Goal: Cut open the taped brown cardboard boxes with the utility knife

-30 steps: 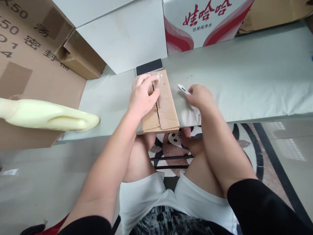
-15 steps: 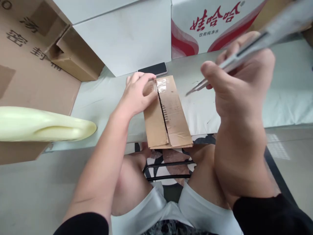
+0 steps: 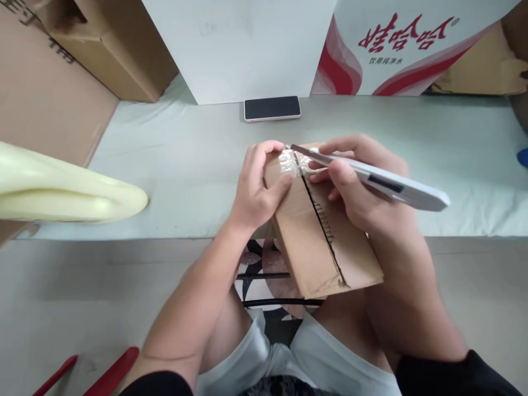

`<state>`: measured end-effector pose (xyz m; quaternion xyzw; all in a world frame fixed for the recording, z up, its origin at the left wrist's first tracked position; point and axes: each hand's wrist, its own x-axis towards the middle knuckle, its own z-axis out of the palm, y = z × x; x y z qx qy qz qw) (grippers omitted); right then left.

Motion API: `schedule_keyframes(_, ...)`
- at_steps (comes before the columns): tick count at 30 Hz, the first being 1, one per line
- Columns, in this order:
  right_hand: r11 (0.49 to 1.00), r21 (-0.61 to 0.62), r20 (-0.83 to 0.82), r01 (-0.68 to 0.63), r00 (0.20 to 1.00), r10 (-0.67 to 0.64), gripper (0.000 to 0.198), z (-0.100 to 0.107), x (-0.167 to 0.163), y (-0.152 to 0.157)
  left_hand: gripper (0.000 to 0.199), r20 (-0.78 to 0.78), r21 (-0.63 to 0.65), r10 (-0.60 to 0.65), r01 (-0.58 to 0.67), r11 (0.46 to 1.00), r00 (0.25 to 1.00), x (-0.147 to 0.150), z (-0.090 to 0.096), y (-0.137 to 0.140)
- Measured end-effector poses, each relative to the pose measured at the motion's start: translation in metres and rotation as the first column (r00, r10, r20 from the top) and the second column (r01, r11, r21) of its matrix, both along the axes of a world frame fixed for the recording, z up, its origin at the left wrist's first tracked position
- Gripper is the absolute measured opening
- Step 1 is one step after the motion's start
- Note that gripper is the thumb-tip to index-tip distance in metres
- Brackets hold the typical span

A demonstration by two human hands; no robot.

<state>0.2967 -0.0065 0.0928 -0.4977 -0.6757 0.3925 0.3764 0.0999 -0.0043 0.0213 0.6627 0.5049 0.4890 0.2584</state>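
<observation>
A small brown cardboard box [image 3: 303, 231] is tilted in front of my knees, a dark seam running down its top and clear tape [image 3: 287, 163] across its far end. My left hand [image 3: 264, 184] grips the far left side of the box, thumb on top beside the tape. In my right hand [image 3: 363, 181] is a white-grey utility knife [image 3: 406, 192], its blade over the taped far end near the seam. Whether the blade touches the tape I cannot tell. Some right-hand fingers rest low by the box top.
A phone [image 3: 272, 109] lies on the pale covered surface [image 3: 198, 165] beyond the box. Behind it stand a white carton [image 3: 247, 49] and a red-and-white carton [image 3: 383, 55]. Brown cartons [image 3: 119, 49] and a pale yellow object [image 3: 82, 184] are at left.
My right hand has brought the knife down and left from the air onto the taped end. The box now sits farther right and more turned in view; the camera view has shifted.
</observation>
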Motion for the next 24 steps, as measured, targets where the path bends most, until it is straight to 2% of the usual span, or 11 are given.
schedule_keyframes(4, 0.998, 0.046, 0.124, 0.047, 0.991, -0.053, 0.026, -0.005, -0.001, 0.003, 0.032, 0.027, 0.117, 0.006, -0.009, 0.993, 1.000, 0.005, -0.008, 0.001)
schedule_keyframes(9, 0.991, 0.096, 0.210, 0.092, 0.971, -0.111, 0.009, -0.004, -0.009, 0.003, 0.028, 0.009, 0.136, 0.017, -0.018, 0.991, 1.000, 0.005, -0.011, 0.001)
schedule_keyframes(12, 0.988, 0.135, 0.234, 0.073, 0.967, -0.104, 0.011, -0.006, -0.010, 0.003, 0.029, 0.003, 0.160, 0.020, -0.020, 0.987, 1.000, 0.004, -0.014, 0.003)
schedule_keyframes(17, 0.960, 0.274, 0.248, 0.055, 0.961, -0.126, 0.012, -0.012, -0.011, 0.003, 0.031, 0.010, 0.259, -0.003, 0.000, 0.966, 1.000, 0.004, -0.022, 0.008)
schedule_keyframes(24, 0.945, 0.318, 0.265, 0.079, 0.949, -0.169, 0.008, -0.011, -0.014, -0.001, 0.030, 0.012, 0.282, -0.016, 0.012, 0.959, 1.000, 0.006, -0.022, 0.009)
